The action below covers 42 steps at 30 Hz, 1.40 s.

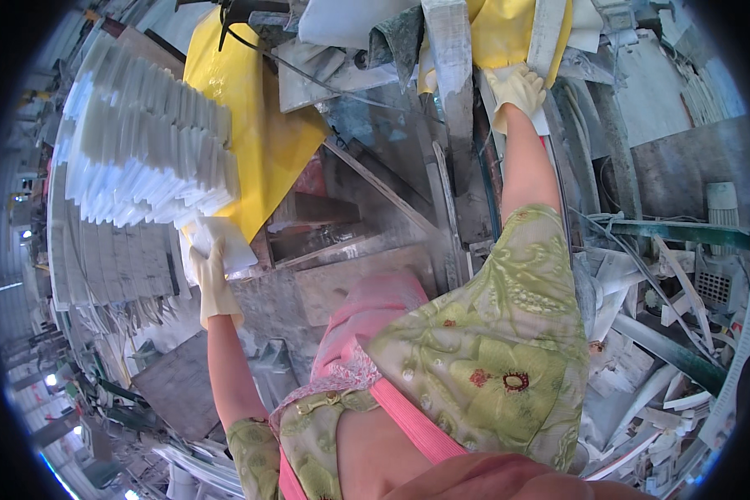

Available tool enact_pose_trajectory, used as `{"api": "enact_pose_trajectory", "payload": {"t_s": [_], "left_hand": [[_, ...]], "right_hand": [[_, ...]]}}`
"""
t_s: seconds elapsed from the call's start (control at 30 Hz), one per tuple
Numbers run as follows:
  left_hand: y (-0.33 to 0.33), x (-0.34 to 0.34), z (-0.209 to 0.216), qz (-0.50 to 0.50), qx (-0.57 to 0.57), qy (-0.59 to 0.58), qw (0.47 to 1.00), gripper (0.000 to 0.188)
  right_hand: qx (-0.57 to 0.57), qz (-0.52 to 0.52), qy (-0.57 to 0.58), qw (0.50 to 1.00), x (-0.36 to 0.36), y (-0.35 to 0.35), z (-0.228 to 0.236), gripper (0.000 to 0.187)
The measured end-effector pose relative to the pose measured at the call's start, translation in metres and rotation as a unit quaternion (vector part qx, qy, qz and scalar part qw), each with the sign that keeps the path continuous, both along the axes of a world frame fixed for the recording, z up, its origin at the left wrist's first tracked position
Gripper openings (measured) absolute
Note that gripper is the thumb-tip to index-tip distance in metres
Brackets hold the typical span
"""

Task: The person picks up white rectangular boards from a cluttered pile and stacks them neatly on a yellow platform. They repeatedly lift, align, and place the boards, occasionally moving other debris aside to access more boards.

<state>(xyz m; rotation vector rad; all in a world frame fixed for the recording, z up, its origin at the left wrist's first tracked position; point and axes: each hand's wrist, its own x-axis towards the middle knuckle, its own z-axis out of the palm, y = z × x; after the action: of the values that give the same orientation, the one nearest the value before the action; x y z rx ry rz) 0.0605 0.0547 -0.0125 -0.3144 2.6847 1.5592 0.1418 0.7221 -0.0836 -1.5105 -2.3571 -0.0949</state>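
Note:
My left hand (pixel 211 275), in a cream rubber glove, grips the near edge of a white stone tile (pixel 229 239). This tile is beside the lower end of a tall stack of white tiles (pixel 146 137). My right arm reaches far forward. Its gloved hand (pixel 517 92) lies with bent fingers over a pale flat piece (pixel 542 122), probably a tile, most of which the hand hides. Just beyond the fingers hangs a yellow sheet (pixel 502 33), between two whitish upright bars (pixel 451 67).
Another yellow sheet (pixel 267 158) drapes beside the stack. A dark cable (pixel 308 77) crosses the back. Wooden boards (pixel 367 279) and a dusty frame lie before me. Broken offcuts and a green metal beam (pixel 679 233) are at right.

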Motion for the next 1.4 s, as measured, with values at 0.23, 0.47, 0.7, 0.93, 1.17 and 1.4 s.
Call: {"api": "enact_pose_trajectory", "payload": {"t_s": [0.23, 0.47, 0.7, 0.93, 1.17, 1.4], "left_hand": [[0.019, 0.015, 0.021, 0.007, 0.04, -0.028, 0.999, 0.075], [0.016, 0.008, 0.014, -0.016, 0.047, -0.007, 0.999, 0.072], [0.027, 0.026, 0.03, -0.037, 0.068, -0.019, 0.997, 0.068], [0.036, 0.035, 0.039, -0.032, 0.06, 0.005, 0.998, 0.065], [0.031, 0.032, 0.041, -0.086, 0.061, -0.007, 0.994, 0.058], [0.04, 0.041, 0.047, -0.037, 0.056, -0.024, 0.997, 0.056]], "right_hand": [[0.084, 0.136, 0.061, 0.985, 0.023, 0.008, -0.01, 0.076], [-0.017, 0.132, -0.057, 0.989, 0.066, -0.017, 0.028, 0.076], [-0.085, 0.116, -0.12, 0.982, 0.127, -0.049, 0.026, 0.077], [-0.195, 0.326, 0.024, 0.925, 0.204, -0.043, 0.031, 0.078], [0.024, 0.263, -0.254, 0.931, 0.231, -0.101, 0.015, 0.089], [0.046, 0.262, -0.142, 0.953, 0.211, -0.09, 0.016, 0.069]]}}
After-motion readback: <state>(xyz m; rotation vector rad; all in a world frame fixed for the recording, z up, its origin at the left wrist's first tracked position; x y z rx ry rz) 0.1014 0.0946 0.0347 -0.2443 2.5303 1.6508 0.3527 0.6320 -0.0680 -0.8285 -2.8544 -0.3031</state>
